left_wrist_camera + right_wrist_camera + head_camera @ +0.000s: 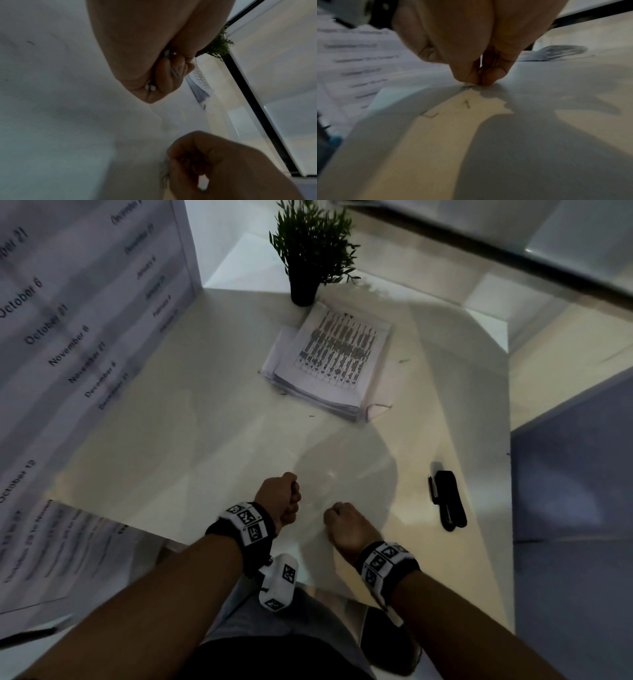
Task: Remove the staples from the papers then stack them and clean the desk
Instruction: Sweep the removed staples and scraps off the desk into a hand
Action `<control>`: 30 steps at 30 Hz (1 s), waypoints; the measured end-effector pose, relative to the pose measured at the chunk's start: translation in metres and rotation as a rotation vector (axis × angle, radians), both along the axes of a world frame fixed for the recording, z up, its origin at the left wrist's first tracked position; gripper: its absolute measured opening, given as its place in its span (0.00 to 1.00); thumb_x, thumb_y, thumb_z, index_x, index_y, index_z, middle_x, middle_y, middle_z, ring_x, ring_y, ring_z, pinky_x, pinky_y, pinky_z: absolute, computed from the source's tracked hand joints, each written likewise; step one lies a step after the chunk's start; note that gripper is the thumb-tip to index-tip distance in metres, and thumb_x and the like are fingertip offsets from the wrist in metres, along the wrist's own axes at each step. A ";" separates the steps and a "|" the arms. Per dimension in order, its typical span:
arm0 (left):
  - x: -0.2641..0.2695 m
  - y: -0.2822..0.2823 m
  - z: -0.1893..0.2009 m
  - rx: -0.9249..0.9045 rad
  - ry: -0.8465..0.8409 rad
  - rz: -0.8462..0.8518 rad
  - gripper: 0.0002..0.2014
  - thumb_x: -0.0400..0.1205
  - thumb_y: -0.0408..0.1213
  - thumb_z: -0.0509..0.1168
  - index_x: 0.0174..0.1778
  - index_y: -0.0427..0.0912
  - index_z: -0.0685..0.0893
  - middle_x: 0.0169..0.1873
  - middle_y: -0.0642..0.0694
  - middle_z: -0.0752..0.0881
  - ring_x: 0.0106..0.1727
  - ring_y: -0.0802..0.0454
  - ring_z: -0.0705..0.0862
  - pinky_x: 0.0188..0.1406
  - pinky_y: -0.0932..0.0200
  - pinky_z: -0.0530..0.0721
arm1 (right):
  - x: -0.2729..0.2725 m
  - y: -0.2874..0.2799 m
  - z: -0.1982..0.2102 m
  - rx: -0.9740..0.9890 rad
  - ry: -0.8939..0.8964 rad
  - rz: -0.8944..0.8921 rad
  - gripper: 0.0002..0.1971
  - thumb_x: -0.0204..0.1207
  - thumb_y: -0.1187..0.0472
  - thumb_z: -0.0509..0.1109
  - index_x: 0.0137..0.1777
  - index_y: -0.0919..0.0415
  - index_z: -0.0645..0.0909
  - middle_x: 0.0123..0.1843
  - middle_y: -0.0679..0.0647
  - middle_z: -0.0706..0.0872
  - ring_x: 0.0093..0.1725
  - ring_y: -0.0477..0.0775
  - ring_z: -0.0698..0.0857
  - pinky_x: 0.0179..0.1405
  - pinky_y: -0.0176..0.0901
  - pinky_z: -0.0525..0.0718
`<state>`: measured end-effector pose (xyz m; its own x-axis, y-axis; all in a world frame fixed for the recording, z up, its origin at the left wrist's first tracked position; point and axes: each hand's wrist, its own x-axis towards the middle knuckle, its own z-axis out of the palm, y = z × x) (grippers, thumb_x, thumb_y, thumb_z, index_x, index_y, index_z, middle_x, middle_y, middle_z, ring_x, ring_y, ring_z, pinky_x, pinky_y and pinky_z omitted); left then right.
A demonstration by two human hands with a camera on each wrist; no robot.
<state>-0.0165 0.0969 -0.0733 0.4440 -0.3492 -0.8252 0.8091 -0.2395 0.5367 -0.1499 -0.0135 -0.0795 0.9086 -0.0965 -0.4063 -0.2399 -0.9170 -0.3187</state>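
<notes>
My left hand (286, 496) hovers as a fist over the near part of the white desk (205, 422). The left wrist view shows its curled fingers (161, 81) gripping several bent metal staples (174, 71). Just right of it, my right hand (334, 515) has thumb and forefinger pressed together on the desk, pinching a small staple (468, 86). Two more loose staples (467, 104) lie on the desk just in front of it. The stacked printed papers (330, 361) sit at the far side of the desk.
A black staple remover (449, 499) lies to the right near the desk edge. A potted green plant (310, 251) stands behind the paper stack. Sheets printed with dates (68, 337) fill the left side. Blue floor (575, 508) lies beyond the right edge.
</notes>
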 end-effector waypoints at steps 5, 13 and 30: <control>-0.014 -0.007 0.004 0.044 -0.030 -0.081 0.20 0.85 0.42 0.57 0.26 0.42 0.75 0.22 0.44 0.73 0.18 0.50 0.65 0.21 0.66 0.60 | 0.005 -0.013 0.021 0.119 -0.229 -0.399 0.08 0.74 0.66 0.68 0.51 0.64 0.84 0.50 0.58 0.86 0.50 0.55 0.83 0.46 0.36 0.73; -0.031 -0.025 0.025 -0.112 0.071 -0.057 0.12 0.82 0.40 0.62 0.38 0.36 0.79 0.29 0.38 0.76 0.28 0.45 0.76 0.30 0.56 0.73 | 0.015 0.010 0.058 0.040 -0.383 -0.295 0.15 0.73 0.56 0.60 0.50 0.54 0.88 0.36 0.58 0.81 0.34 0.59 0.80 0.29 0.36 0.70; 0.012 -0.017 0.010 -0.047 0.030 -0.286 0.20 0.83 0.41 0.56 0.23 0.47 0.66 0.17 0.50 0.60 0.17 0.52 0.54 0.19 0.66 0.52 | -0.027 0.025 0.007 0.011 -0.022 -0.269 0.18 0.75 0.60 0.69 0.65 0.60 0.79 0.63 0.60 0.78 0.59 0.65 0.77 0.55 0.55 0.82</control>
<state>-0.0043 0.0802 -0.0637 0.2972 -0.4951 -0.8164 0.7279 -0.4358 0.5293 -0.1764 0.0113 -0.0727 0.8598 -0.3311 -0.3888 -0.4670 -0.8179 -0.3362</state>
